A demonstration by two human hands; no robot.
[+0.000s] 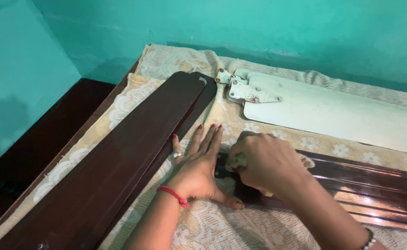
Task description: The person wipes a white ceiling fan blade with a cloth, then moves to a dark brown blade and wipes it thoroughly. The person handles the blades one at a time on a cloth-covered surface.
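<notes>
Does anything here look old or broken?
Yes. The metal bracket on the end of the white fan blade has brown, rusty-looking patches and worn paint. The brown blades look shiny and whole. The left hand lies flat on the cloth; the right hand is closed over the end of another brown blade.

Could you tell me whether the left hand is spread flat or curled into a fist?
Spread flat: the left hand lies palm down, fingers straight, on the cream lace cloth.

Red thread, ring, L hand (196, 173)
</notes>
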